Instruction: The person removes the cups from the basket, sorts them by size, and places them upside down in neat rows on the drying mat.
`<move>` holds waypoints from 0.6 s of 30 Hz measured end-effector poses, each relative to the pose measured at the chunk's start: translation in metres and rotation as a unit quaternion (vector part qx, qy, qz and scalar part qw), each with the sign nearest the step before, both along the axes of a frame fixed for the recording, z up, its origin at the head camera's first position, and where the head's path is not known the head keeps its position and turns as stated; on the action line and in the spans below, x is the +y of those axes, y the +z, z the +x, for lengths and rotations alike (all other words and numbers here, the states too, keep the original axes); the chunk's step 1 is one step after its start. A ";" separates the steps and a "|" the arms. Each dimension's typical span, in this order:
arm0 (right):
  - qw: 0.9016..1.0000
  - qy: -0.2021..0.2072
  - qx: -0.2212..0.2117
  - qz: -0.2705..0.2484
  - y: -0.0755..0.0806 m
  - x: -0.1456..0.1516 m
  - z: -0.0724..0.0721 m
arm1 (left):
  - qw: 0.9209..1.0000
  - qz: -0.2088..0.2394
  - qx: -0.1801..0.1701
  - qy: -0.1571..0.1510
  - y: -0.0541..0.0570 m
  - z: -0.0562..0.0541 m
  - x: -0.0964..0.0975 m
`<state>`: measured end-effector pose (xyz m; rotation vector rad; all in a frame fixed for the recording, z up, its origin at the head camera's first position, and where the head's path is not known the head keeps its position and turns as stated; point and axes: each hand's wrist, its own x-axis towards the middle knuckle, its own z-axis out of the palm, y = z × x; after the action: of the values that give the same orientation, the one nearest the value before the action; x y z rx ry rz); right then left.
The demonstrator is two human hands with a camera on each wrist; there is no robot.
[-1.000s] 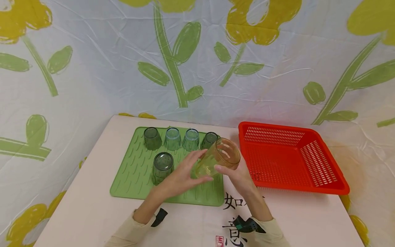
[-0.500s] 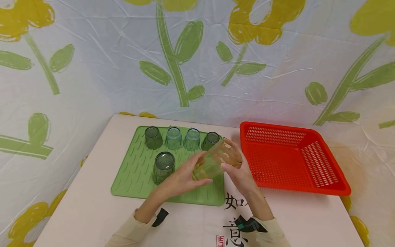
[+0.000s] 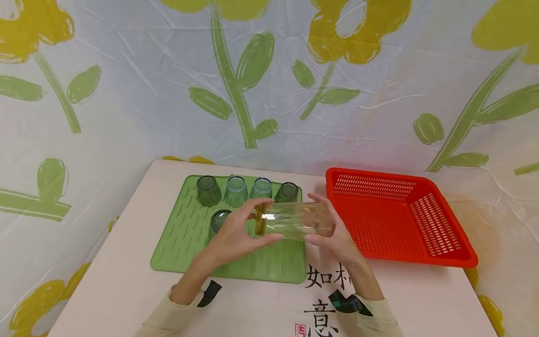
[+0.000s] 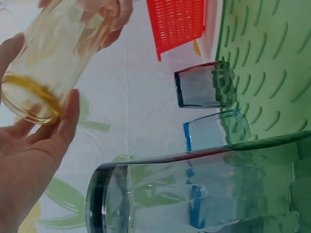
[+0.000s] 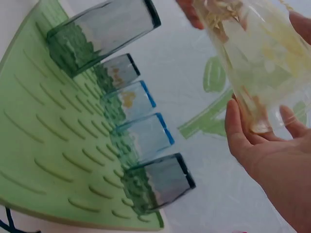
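Observation:
A clear amber-yellow drinking glass lies sideways in the air between both hands, over the right part of the green drying mat. My left hand grips its thick base end, thumb below and fingers above. Around the rim end curl the thumb and fingers of my right hand. The left wrist view shows the glass's yellow base between the left thumb and fingers. A larger dark-green glass stands upside down on the mat, partly hidden behind my left hand.
Along the mat's back edge, several upturned glasses stand in a row: a grey-green one, two bluish ones, the nearer-left being a blue glass, and a dark glass. A red perforated basket sits at the right. Black lettering marks the white tabletop.
The yellow glass has turned from tilted, with its rim up toward the right, to nearly level. The left hand has risen slightly at the base; both hands still hold it.

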<state>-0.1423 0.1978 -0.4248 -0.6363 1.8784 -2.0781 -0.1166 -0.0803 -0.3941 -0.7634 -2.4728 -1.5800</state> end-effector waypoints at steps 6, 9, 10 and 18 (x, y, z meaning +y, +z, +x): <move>0.994 0.067 0.050 0.068 -0.005 0.000 0.000 | 0.999 0.043 0.030 0.004 0.005 0.000 0.002; 0.988 0.061 0.067 0.128 -0.007 -0.003 0.003 | 0.998 0.052 0.038 -0.006 0.007 -0.001 0.007; 0.985 0.057 0.070 0.146 -0.008 -0.005 0.004 | 0.998 0.051 0.041 -0.010 0.007 -0.001 0.009; 0.975 0.060 0.104 0.188 -0.013 -0.022 0.009 | 0.997 0.024 0.065 -0.025 0.005 -0.005 0.024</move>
<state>-0.1335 0.1761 -0.4378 -0.8686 2.2076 -1.5701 -0.1217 -0.0563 -0.3888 -0.8987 -2.3330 -1.5471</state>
